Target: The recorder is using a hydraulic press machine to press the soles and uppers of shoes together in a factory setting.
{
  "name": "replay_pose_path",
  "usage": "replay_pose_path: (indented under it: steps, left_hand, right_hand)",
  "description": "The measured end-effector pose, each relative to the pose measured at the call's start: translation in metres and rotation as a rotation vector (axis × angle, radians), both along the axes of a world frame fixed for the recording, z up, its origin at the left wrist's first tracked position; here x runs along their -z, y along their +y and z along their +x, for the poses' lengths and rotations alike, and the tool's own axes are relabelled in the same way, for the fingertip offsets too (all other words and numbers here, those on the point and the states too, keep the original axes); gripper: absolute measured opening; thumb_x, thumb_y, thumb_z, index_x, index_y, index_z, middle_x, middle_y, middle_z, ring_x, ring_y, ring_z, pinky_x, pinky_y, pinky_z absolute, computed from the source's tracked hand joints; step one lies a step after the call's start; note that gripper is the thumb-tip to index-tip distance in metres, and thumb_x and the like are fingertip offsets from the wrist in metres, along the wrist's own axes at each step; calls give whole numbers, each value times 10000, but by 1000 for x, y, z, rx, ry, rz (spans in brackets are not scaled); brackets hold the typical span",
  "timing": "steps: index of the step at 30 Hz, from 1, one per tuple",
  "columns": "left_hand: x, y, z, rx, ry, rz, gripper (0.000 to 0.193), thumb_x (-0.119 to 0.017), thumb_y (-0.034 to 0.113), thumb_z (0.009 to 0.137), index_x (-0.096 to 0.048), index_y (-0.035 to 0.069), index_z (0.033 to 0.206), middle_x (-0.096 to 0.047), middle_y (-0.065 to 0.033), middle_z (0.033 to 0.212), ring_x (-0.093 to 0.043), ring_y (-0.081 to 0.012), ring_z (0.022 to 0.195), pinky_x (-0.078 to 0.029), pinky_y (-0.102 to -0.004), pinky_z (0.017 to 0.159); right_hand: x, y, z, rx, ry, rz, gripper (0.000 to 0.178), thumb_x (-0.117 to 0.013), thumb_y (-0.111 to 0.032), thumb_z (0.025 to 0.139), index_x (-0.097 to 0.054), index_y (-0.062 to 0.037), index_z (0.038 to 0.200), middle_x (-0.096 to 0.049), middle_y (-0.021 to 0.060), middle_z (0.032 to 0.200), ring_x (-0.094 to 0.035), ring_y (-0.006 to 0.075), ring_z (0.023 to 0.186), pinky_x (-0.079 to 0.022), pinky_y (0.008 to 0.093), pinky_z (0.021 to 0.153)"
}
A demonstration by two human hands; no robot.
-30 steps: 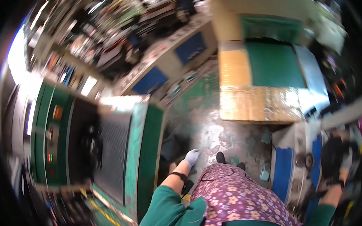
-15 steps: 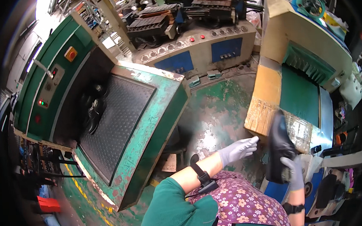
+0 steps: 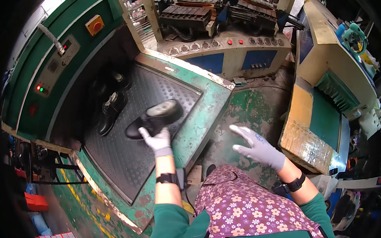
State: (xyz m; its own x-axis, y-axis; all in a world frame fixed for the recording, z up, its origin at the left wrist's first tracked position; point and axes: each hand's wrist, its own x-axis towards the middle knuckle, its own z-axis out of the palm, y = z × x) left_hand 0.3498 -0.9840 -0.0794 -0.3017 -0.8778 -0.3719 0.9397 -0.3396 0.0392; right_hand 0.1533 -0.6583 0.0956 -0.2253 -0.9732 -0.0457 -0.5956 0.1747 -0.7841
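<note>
Left grip (image 3: 159, 142) holds shoe (image 3: 154, 118); right glove (image 3: 261, 149) blue-printed.

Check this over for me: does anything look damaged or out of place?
Just wear: the green machine's ledge has chipped, scuffed paint, and the floor's green coating is patchy, with greyish areas showing through.
</note>
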Motion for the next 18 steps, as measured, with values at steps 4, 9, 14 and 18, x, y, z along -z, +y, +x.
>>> replay_pose_path:
  steps: [4, 9, 14, 18]
  left_hand:
    - [34, -116, 56, -192, -77, 102, 585, -738, 482, 822, -627, 117, 1266, -633, -18, 1323, -552, -252, 1244, -322, -493, 1119]
    - [58, -185, 85, -422, -142, 130, 558, -720, 466, 850, -620, 91, 1251, -645, -49, 1294, -598, -248, 1185, -414, -447, 1068]
    - [82, -212, 109, -324, -283, 207, 571, -680, 507, 869, -614, 82, 1245, -660, -36, 1246, -590, -257, 1183, -456, -434, 1028]
    - [76, -161, 42, 185, -1130, -545, 567, -644, 491, 888, -595, 33, 1219, -610, -57, 1253, -532, -251, 1196, -411, -437, 1045]
  right_hand:
    - [47, 23, 4, 82, -136, 185, 625, -582, -387, 955, -410, -50, 1452, -492, 222, 1395, -504, 351, 1273, -396, 390, 1070]
    - [63, 59, 5, 314, -281, 309, 562, -608, -319, 955, -464, -22, 1409, -577, 194, 1310, -597, 291, 1163, -451, 358, 1007]
    - [80, 110, -1, 528, -428, 257, 540, -619, -266, 965, -461, -29, 1423, -607, 130, 1313, -594, 182, 1157, -477, 315, 968]
    - [89, 173, 3, 726, -401, 229, 524, -587, -303, 992, -457, -54, 1434, -626, 119, 1294, -591, 192, 1165, -458, 329, 1008]
